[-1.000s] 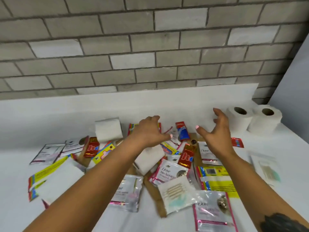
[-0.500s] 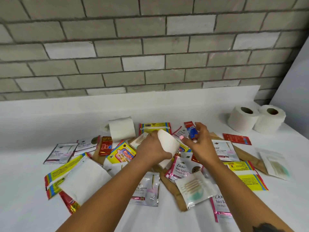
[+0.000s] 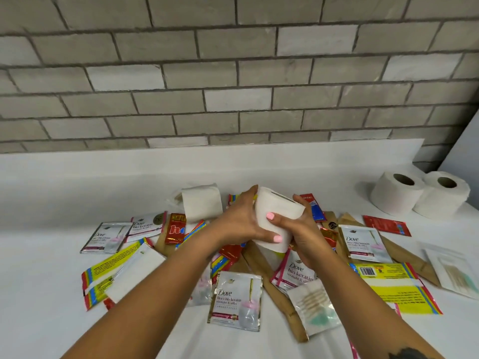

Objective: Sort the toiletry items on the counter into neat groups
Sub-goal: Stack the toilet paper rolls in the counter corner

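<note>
Head view: both hands up over the middle of the pile, clasping one squashed toilet roll (image 3: 278, 218).
Left hand (image 3: 242, 224): fingers curled round the roll's left side, thumb across its front.
Right hand (image 3: 302, 235): fingers wrapped round the right side and underside.
Roll: lifted clear of the counter (image 3: 46, 301), above the sachets.
Risk: soft paper, likely to crush or unwind under a tight squeeze; forearms low over the Dove sachet (image 3: 236, 301) and cotton bud packet (image 3: 315, 305), so a sweep could scatter them.
Open room: bare strip behind the pile; space just left of the two upright rolls (image 3: 420, 194) at far right.
Edges: backsplash behind; side wall close beyond those rolls.
</note>
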`<action>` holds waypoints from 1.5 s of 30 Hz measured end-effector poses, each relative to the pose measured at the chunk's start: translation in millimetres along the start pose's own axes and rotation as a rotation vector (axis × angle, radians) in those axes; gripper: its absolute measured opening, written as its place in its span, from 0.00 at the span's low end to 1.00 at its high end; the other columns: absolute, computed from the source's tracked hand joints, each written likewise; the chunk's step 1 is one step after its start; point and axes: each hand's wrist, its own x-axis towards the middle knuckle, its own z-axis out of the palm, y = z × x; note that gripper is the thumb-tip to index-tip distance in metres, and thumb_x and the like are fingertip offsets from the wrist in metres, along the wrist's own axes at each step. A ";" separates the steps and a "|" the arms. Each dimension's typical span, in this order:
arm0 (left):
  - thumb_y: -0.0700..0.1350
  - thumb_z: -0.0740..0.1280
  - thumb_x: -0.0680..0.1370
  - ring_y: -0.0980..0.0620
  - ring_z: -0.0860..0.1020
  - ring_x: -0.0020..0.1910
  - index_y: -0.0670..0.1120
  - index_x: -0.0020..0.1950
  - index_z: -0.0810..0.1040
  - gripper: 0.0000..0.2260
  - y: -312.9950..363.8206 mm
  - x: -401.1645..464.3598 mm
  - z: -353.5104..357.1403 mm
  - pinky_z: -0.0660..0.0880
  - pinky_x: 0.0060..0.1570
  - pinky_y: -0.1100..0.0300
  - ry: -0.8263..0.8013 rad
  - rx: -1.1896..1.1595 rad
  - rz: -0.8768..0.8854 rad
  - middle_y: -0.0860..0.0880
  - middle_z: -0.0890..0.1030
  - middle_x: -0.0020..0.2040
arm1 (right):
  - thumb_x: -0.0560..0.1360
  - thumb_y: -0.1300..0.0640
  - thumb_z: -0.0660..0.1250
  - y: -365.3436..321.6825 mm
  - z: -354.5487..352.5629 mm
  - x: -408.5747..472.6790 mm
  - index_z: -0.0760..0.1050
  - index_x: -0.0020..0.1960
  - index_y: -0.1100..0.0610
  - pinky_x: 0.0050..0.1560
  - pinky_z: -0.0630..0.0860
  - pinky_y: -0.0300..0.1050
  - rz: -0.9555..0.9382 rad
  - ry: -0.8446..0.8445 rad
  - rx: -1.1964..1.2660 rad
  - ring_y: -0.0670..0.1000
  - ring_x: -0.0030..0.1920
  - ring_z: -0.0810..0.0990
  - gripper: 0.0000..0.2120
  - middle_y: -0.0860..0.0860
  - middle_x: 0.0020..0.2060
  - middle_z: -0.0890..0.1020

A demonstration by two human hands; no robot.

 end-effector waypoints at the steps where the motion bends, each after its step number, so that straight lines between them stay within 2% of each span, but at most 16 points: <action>1: 0.56 0.80 0.59 0.49 0.60 0.74 0.48 0.77 0.53 0.54 -4.8 2.8 -11.5 0.62 0.72 0.47 -0.019 0.076 -0.049 0.49 0.58 0.76 | 0.64 0.64 0.77 1.1 -1.1 1.8 0.55 0.73 0.50 0.56 0.76 0.51 -0.012 0.009 -0.003 0.52 0.58 0.76 0.46 0.52 0.62 0.74; 3: 0.56 0.79 0.60 0.48 0.53 0.76 0.48 0.77 0.50 0.54 -17.1 11.7 -36.0 0.56 0.74 0.46 0.013 0.187 -0.096 0.48 0.51 0.78 | 0.64 0.63 0.77 3.4 -4.6 5.6 0.55 0.74 0.50 0.58 0.75 0.51 -0.026 0.030 -0.025 0.53 0.60 0.74 0.46 0.52 0.65 0.72; 6: 0.61 0.77 0.60 0.46 0.50 0.77 0.48 0.77 0.51 0.55 -43.9 31.3 -63.8 0.50 0.74 0.41 0.051 0.440 -0.179 0.46 0.51 0.78 | 0.59 0.59 0.81 7.0 -9.6 10.8 0.55 0.74 0.47 0.61 0.73 0.55 -0.030 0.035 -0.053 0.54 0.62 0.73 0.52 0.51 0.66 0.71; 10: 0.65 0.75 0.59 0.42 0.43 0.77 0.46 0.77 0.48 0.57 -74.0 52.2 -73.0 0.43 0.72 0.40 -0.051 0.733 -0.318 0.45 0.49 0.78 | 0.51 0.53 0.80 10.8 -13.6 14.8 0.55 0.74 0.45 0.62 0.73 0.57 -0.020 0.043 -0.061 0.55 0.62 0.73 0.56 0.50 0.66 0.71; 13: 0.68 0.73 0.59 0.42 0.47 0.77 0.45 0.77 0.48 0.58 -90.8 59.8 -70.6 0.44 0.73 0.40 -0.118 0.859 -0.347 0.45 0.53 0.78 | 0.46 0.48 0.81 14.4 -16.4 17.1 0.54 0.73 0.44 0.63 0.73 0.58 -0.024 0.042 -0.079 0.54 0.62 0.74 0.61 0.50 0.65 0.72; 16: 0.67 0.75 0.59 0.44 0.59 0.74 0.45 0.76 0.51 0.56 -100.9 62.2 -66.2 0.51 0.73 0.43 -0.097 0.866 -0.342 0.46 0.61 0.75 | 0.46 0.48 0.80 15.9 -18.4 18.1 0.54 0.73 0.43 0.64 0.72 0.59 -0.031 0.036 -0.083 0.54 0.62 0.74 0.61 0.49 0.65 0.72; 19: 0.61 0.77 0.59 0.46 0.71 0.66 0.48 0.73 0.60 0.48 -108.6 61.5 -64.7 0.68 0.64 0.51 0.004 0.812 -0.320 0.48 0.71 0.68 | 0.46 0.48 0.81 16.5 -18.4 18.8 0.54 0.73 0.44 0.63 0.73 0.60 -0.036 0.035 -0.091 0.54 0.62 0.74 0.61 0.49 0.65 0.73; 21: 0.60 0.76 0.57 0.48 0.74 0.59 0.50 0.67 0.66 0.42 -107.9 57.2 -66.1 0.73 0.54 0.54 0.074 0.757 -0.299 0.49 0.75 0.61 | 0.46 0.48 0.82 14.7 -17.9 16.9 0.56 0.73 0.45 0.62 0.74 0.60 -0.040 0.034 -0.096 0.54 0.62 0.75 0.60 0.49 0.64 0.74; 23: 0.60 0.76 0.56 0.49 0.76 0.55 0.52 0.63 0.70 0.37 -101.4 52.8 -67.2 0.75 0.50 0.56 0.152 0.629 -0.247 0.51 0.77 0.57 | 0.46 0.46 0.83 11.7 -20.5 15.1 0.60 0.71 0.48 0.59 0.76 0.60 -0.065 0.047 -0.121 0.55 0.62 0.76 0.58 0.50 0.62 0.76; 25: 0.55 0.78 0.59 0.51 0.75 0.56 0.54 0.63 0.71 0.34 -84.8 47.2 -65.5 0.73 0.52 0.60 0.214 0.445 -0.160 0.53 0.76 0.57 | 0.47 0.48 0.82 6.3 -24.4 12.0 0.63 0.68 0.51 0.56 0.78 0.54 -0.113 0.081 -0.148 0.53 0.60 0.77 0.53 0.50 0.60 0.77; 27: 0.48 0.80 0.62 0.57 0.74 0.50 0.65 0.54 0.72 0.27 -56.2 40.1 -59.5 0.69 0.45 0.71 0.256 0.275 -0.021 0.59 0.75 0.49 | 0.48 0.49 0.81 0.1 -32.7 7.6 0.67 0.65 0.52 0.52 0.79 0.47 -0.168 0.129 -0.146 0.49 0.57 0.78 0.47 0.48 0.57 0.79; 28: 0.46 0.80 0.63 0.59 0.73 0.47 0.67 0.50 0.71 0.25 -43.0 38.3 -54.0 0.67 0.43 0.71 0.277 0.207 0.033 0.60 0.74 0.47 | 0.49 0.50 0.81 -3.7 -37.5 4.9 0.69 0.63 0.51 0.52 0.79 0.47 -0.186 0.161 -0.155 0.48 0.57 0.79 0.45 0.48 0.57 0.79; 32: 0.50 0.80 0.61 0.56 0.73 0.53 0.54 0.63 0.71 0.33 -10.9 48.0 -19.3 0.68 0.51 0.62 0.332 -0.025 0.068 0.57 0.75 0.55 | 0.52 0.52 0.82 -14.3 -67.9 -3.3 0.68 0.63 0.51 0.57 0.78 0.50 -0.215 0.247 -0.172 0.48 0.57 0.79 0.43 0.48 0.58 0.79; 37: 0.60 0.77 0.52 0.57 0.78 0.55 0.52 0.63 0.72 0.41 40.7 71.2 39.7 0.74 0.55 0.62 0.257 -0.277 0.106 0.56 0.79 0.57 | 0.49 0.50 0.82 -32.8 -128.9 -12.9 0.69 0.64 0.52 0.57 0.78 0.52 -0.256 0.346 -0.158 0.50 0.58 0.79 0.46 0.49 0.58 0.80; 42: 0.49 0.82 0.58 0.57 0.76 0.55 0.52 0.65 0.67 0.40 100.0 100.7 115.0 0.70 0.50 0.73 0.204 -0.411 0.152 0.56 0.77 0.57 | 0.52 0.51 0.83 -52.8 -209.3 -24.1 0.68 0.65 0.49 0.57 0.78 0.55 -0.300 0.441 -0.163 0.50 0.58 0.79 0.44 0.48 0.59 0.79; 45: 0.46 0.82 0.59 0.60 0.76 0.54 0.55 0.61 0.68 0.36 131.5 121.4 164.8 0.73 0.53 0.67 0.173 -0.461 0.180 0.60 0.77 0.55 | 0.53 0.49 0.82 -66.1 -264.5 -29.2 0.69 0.65 0.50 0.56 0.79 0.54 -0.322 0.474 -0.252 0.50 0.57 0.80 0.44 0.48 0.59 0.79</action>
